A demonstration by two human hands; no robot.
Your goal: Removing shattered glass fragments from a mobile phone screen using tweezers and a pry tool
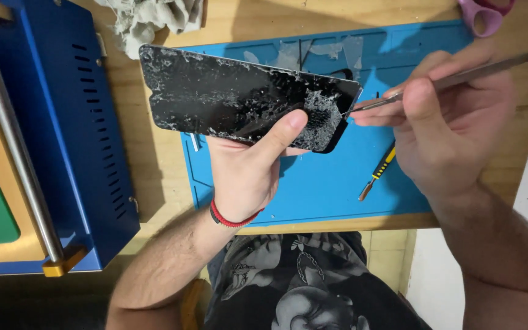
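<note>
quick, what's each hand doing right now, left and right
Left hand: closed on the cracked black phone screen, thumb on the glass.
Right hand: closed on a thin metal pry tool, tip at the screen's right edge.

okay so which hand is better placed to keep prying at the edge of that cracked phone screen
The right hand, probably. It already holds the metal pry tool with its tip at the end edge of the cracked screen. The left hand grips the screen from below, thumb on the glass, steadying it.
</note>
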